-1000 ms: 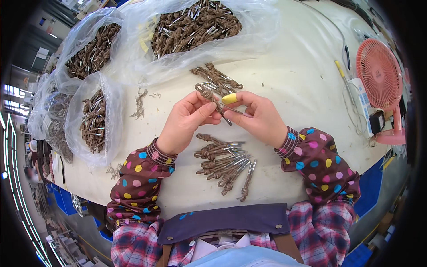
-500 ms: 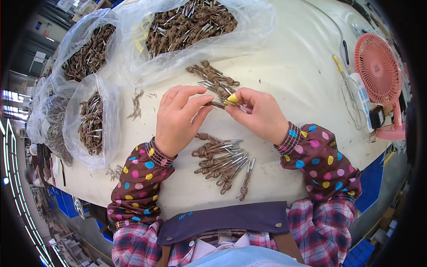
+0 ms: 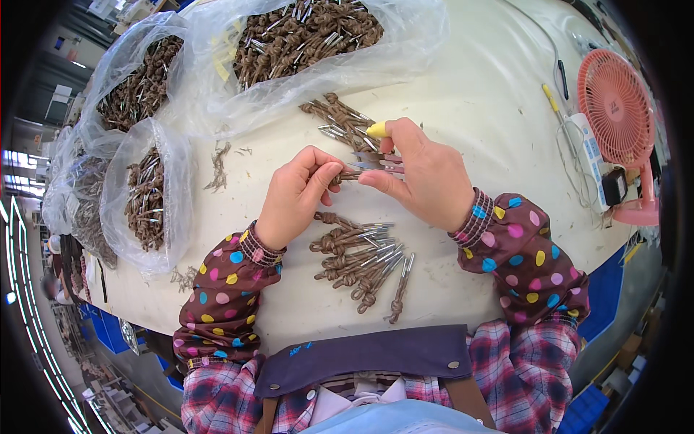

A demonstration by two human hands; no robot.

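My left hand (image 3: 293,201) pinches a short brown knotted cord (image 3: 350,175) between thumb and fingers; much of the cord is hidden in the grip. In my right hand (image 3: 437,177) is a pair of thread snips (image 3: 374,160), blades apart and pointing left at the cord. A yellow cover (image 3: 377,129) wraps one right fingertip. Below the hands, several brown cords with silvery tips (image 3: 358,257) lie fanned out on the table. Another small heap of such cords (image 3: 340,119) lies just beyond the hands.
Clear plastic bags full of brown cords (image 3: 307,43) stand at the far side and left. Thread clippings (image 3: 219,166) lie on the pale table (image 3: 463,94). To the right are a pink fan (image 3: 614,108), a white power strip (image 3: 589,155) with cables, and a yellow-tipped tool (image 3: 550,98).
My right hand has lifted its fingers away from the cord, and the snips' blades now show. My left hand has closed more tightly round the cord and shifted slightly right.
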